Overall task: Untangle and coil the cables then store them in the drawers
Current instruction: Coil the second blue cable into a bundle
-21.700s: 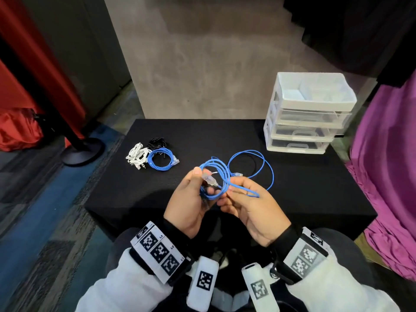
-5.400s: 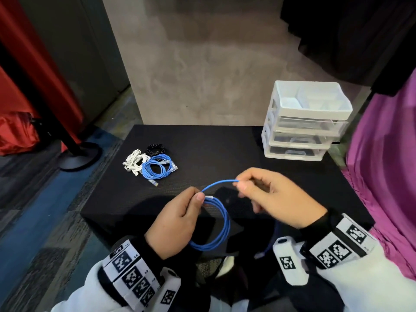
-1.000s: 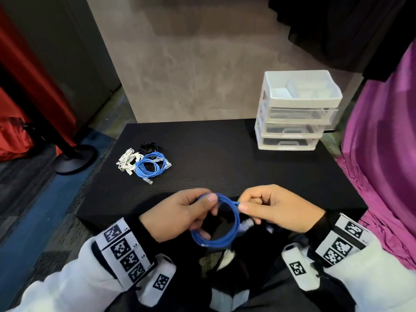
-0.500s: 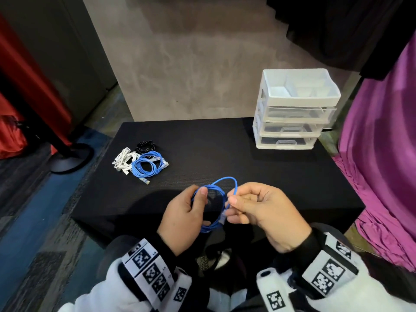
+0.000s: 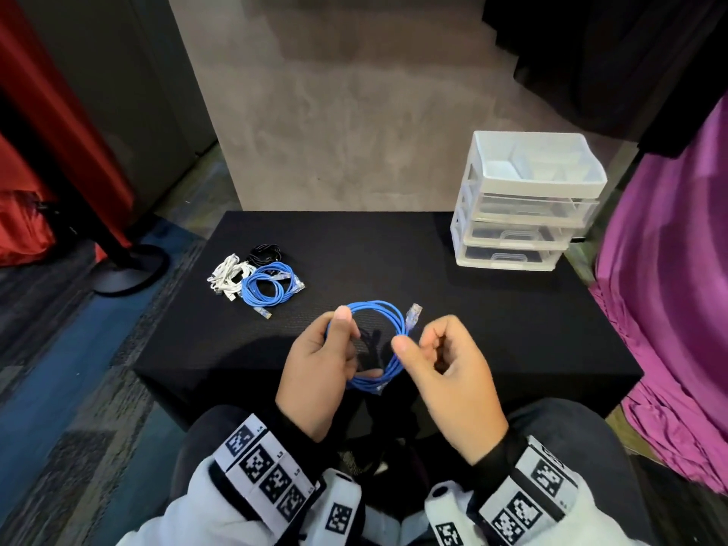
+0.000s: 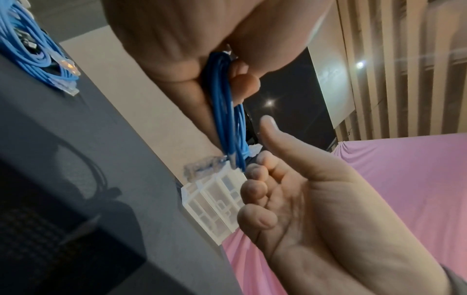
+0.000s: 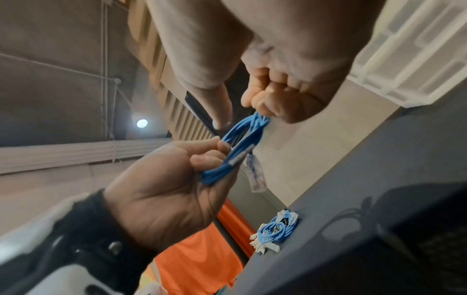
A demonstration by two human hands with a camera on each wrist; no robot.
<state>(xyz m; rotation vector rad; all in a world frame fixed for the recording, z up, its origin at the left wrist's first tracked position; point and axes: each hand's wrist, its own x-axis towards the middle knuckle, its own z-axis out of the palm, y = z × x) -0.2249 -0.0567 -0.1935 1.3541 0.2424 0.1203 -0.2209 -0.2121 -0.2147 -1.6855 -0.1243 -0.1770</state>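
A blue network cable [image 5: 380,309] is wound into a small coil and held above the near edge of the black table [image 5: 394,250]. My left hand [image 5: 338,340] grips the coil's left side, thumb on top and fingers curled underneath. On the coil's right side, my right hand [image 5: 409,344] pinches the strands between thumb and curled fingers. A clear plug [image 5: 413,315] sticks up at the coil's top right. In the left wrist view the blue strands [image 6: 225,103] run through my left fingers. The right wrist view shows the coil [image 7: 242,143] spanning both hands.
A coiled blue cable [image 5: 268,287], a white bundle [image 5: 228,275] and a black bundle [image 5: 266,252] lie at the table's left. A white drawer unit [image 5: 524,202] with its drawers pushed in stands at the back right. Purple cloth [image 5: 669,309] hangs right; a stand base [image 5: 126,269] sits left.
The coil has turned to face upward and sits a little farther over the table. The clear plug end now sticks up at the top right, and my right thumb has shifted onto the coil's right side.
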